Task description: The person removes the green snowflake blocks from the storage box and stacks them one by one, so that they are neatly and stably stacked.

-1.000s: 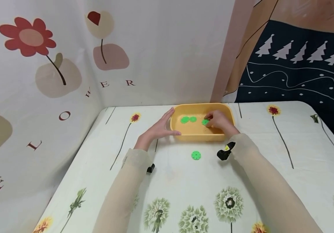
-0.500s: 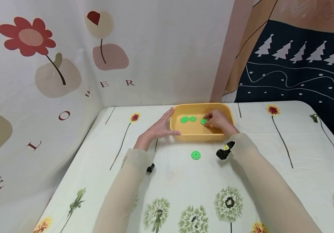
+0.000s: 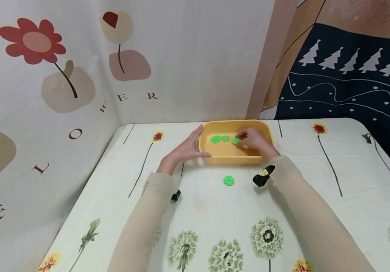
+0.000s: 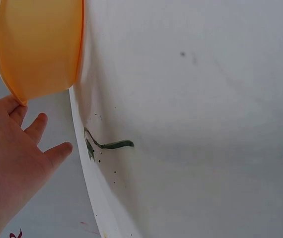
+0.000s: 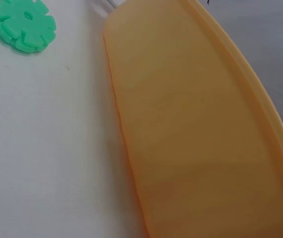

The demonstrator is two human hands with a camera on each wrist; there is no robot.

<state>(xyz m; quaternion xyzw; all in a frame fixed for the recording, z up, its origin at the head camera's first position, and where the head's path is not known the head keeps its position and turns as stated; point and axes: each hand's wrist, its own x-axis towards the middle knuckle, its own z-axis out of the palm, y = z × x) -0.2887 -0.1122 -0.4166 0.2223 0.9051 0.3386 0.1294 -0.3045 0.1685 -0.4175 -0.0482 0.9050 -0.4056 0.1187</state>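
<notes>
In the head view a yellow plastic tub (image 3: pixel 234 160) stands at the table's far side. My left hand (image 3: pixel 184 151) spans its left end, fingers straight, thumb along the front corner; in the left wrist view the other fingers (image 4: pixel 57 153) spread apart below the rim. My right hand (image 3: pixel 254 139) reaches inside the tub and pinches a green notched disc (image 3: pixel 236 141) near its bottom. Left of it lie two more green pieces, a disc (image 3: pixel 225 138) and another disc (image 3: pixel 215 139), side by side. In the right wrist view the tub wall (image 5: pixel 196 119) hides nearly all of that hand.
Before the tub, green notched discs (image 5: pixel 25 25) lie on the flowered tablecloth (image 3: pixel 198 211), apparently two stacked in the right wrist view. A printed curtain (image 3: pixel 195 68) hangs right behind the table and along its left side. Dark cloth with printed trees (image 3: pixel 351 87) hangs at the right.
My right hand has slid the pinched disc a little to the left and back, closer to the two discs in the tub. The left hand has stayed in place.
</notes>
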